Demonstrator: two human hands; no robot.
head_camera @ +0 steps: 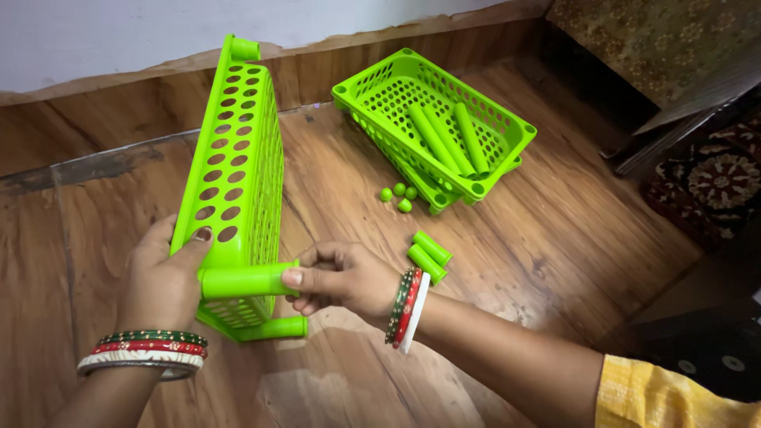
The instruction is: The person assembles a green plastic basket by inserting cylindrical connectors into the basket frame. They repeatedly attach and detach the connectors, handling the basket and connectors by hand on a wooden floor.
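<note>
A bright green perforated plastic basket (238, 143) stands on its side on the wooden surface. My left hand (162, 281) grips its near corner, thumb on the perforated wall. My right hand (341, 277) pinches a green plastic tube (246, 281) that sticks out sideways from that corner. A second tube (277, 327) sits in the lower corner just beneath. Both wrists wear red, green and white bangles.
Stacked green baskets (507, 127) lie behind to the right, with three long green tubes (444, 139) inside the top one. Small green caps (399, 195) and two short tubes (428, 255) lie loose on the wood (555, 238). A patterned rug (713, 178) is at right.
</note>
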